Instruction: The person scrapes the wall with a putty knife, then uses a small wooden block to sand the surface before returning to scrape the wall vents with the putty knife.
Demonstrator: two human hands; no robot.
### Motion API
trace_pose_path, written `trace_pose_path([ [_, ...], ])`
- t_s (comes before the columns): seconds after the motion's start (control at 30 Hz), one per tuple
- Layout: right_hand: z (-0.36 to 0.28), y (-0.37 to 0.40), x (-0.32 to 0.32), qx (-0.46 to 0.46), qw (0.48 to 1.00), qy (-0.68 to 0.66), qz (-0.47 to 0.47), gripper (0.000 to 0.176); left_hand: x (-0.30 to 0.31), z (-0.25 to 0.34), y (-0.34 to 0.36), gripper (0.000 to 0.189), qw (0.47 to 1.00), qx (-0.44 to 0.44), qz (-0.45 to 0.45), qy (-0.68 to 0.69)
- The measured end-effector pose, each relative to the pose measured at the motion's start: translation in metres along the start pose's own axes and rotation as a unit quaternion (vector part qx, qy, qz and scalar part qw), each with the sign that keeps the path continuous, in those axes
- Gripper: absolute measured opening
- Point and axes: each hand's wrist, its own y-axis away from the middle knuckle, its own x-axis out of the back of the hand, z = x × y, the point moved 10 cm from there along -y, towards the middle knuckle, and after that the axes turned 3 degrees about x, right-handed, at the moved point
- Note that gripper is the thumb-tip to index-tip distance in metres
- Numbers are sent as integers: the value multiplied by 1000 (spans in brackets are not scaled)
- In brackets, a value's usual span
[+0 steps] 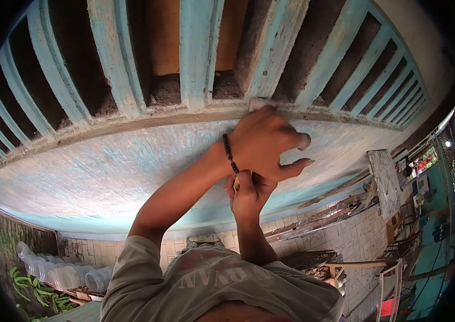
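My left hand (267,142), wearing a dark beaded bracelet (229,153), reaches up to the ledge under the turquoise slats. Its thumb and one finger stick out to the right, and its other fingers bend over a small flat greyish piece (262,103) at the foot of a slat. Lower down, partly behind the left wrist, my right hand (250,196) is closed with the thumb up. A small tan piece (236,184) shows at its thumb; what kind of thing it is, I cannot tell. Behind both hands is the wall (104,166), with worn whitish and blue paint.
Turquoise slats (198,53) with peeling paint stand along the dusty ledge (174,115). Clear plastic containers (69,273) sit at lower left beside green plants (37,292). A weathered board (384,182) stands at right, above the tiled floor (359,231). Wooden frames lie near it.
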Motion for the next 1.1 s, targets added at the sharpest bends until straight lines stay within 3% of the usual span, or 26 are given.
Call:
trace_pose_path([
  [0.27,-14,-10,-14,35,999,-22,4,3,15,2,-9,31,999,-21,22,25],
  [0.37,0,0,-6,-2,1000,-12,15,3,7,-2,-3,31,999,-5,1,47],
  [0.47,10,0,-2,-15,999,-46,-23,9,2,-3,-3,31,1000,-1,-12,27],
  [0.57,3,-3,-7,-54,997,-52,11,17,4,-1,-9,32,999,-8,-27,17],
  [0.77,10,6,-7,-39,998,-57,11,22,2,-2,-1,33,998,16,-35,44],
  [0.83,5,9,-8,-42,997,-50,35,5,-1,-2,2,33,997,23,-43,53],
  [1.1,2,-3,-10,-52,995,-63,50,6,2,-5,-10,33,999,16,-41,9],
])
